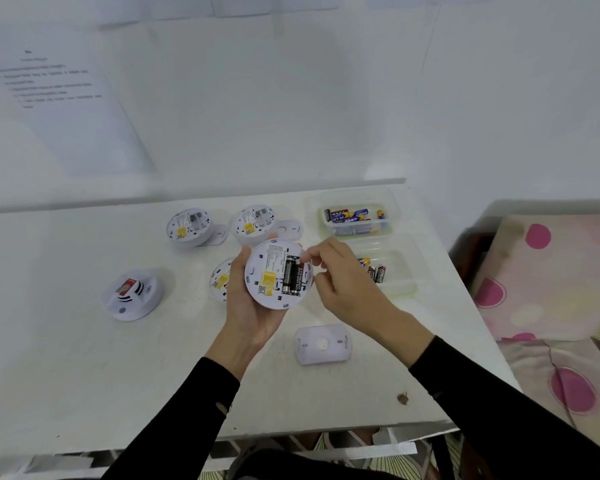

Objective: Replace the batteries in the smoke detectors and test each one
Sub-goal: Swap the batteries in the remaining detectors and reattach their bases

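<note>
My left hand (248, 306) holds a round white smoke detector (272, 282) back side up above the table, fingers curled round its rim. Its open compartment shows black batteries (293, 277). My right hand (340, 282) reaches in from the right, its fingertips pinching at the top end of a battery. A white mounting plate (323, 344) lies on the table below my hands. Two detectors (189, 226) (253, 221) lie back up farther away, a third (219, 277) is partly hidden behind my left hand, and one (134, 294) sits face up at the left.
A clear tub (355, 216) of blue and black batteries stands at the back right. In front of it a clear tray (395, 275) holds a few black ones. A printed sheet (59, 98) hangs on the wall. The table's right edge (475, 306) borders a spotted cloth.
</note>
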